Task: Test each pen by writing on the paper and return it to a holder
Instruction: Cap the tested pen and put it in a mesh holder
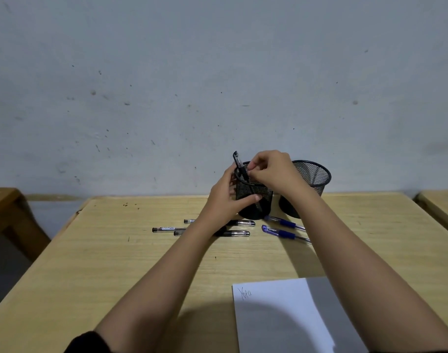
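Observation:
Two black mesh holders stand at the table's far edge. My left hand [226, 200] grips the side of the left holder [258, 200]. My right hand [274, 171] is above its rim, fingers pinched on a black pen [239, 165] that stands tilted inside it, cap end up. The right holder [312, 179] is partly hidden behind my right forearm. Three black pens [240, 233] and two blue pens [281, 233] lie on the table in front of the holders. A white paper [281, 314] with a handwritten word lies near me at the right.
The wooden table [116, 263] stands against a grey wall. Another table's corner [442, 207] is at the right and a wooden piece of furniture [6, 207] at the left.

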### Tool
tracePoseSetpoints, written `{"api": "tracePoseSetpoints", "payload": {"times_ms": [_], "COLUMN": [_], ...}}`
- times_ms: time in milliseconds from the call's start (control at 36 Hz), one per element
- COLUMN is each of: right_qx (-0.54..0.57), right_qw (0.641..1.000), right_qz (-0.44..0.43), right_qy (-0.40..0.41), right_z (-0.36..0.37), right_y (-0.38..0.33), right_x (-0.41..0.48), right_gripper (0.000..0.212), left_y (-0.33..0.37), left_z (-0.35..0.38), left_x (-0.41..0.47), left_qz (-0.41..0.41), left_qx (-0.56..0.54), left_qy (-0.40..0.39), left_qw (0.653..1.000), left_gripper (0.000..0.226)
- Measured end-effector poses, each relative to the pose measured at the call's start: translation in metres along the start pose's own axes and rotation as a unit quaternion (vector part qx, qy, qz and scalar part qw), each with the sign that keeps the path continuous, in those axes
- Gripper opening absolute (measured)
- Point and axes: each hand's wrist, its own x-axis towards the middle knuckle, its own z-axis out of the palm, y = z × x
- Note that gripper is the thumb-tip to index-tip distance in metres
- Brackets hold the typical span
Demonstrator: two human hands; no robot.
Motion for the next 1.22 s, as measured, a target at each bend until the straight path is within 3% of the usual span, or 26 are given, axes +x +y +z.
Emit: {"api": "tracePoseSetpoints", "payload": {"times_ms": [333, 556, 722, 889, 1000, 1222], "right_qx": [0.043, 0.096, 0.068, -0.075, -0.149, -0.154], "right_qw": [0.996, 0.983, 0.994, 0.991, 0.982, 0.981], "right_qz": [-0.035, -0.091, -0.08, -0.048, -0.058, -0.045], "right_qy": [0.064, 0.13, 0.029, -0.095, -0.097, -0.11], "right_z": [-0.008, -0.014, 0.014, 0.043, 0.05, 0.05], "right_y": [-0.005, -0.01, 0.004, 0.017, 0.012, 0.004], "right_x": [-0.014, -0.049, -0.087, -0.102, -0.104, -0.11], "right_gripper": [0.01, 0.009, 0.012, 0.016, 0.02, 0.016], "left_y": [0.006, 0.011, -0.004, -0.013, -0.013, -0.011], "left_z": [-0.002, -0.032, -0.077, -0.093, -0.09, -0.087], "left_x": [0.001, -0.028, -0.093, -0.147, -0.157, -0.158], "left_qz": [0.011, -0.013, -0.028, -0.036, -0.057, -0.065], "left_qx": [0.054, 0.154, 0.286, 0.37, 0.385, 0.384], "left_qy": [0.002, -0.013, -0.025, -0.052, -0.063, -0.07], "left_qw": [0.998, 0.988, 0.957, 0.927, 0.919, 0.918], "left_gripper": [0.069, 0.061, 0.057, 0.067, 0.066, 0.065]}}
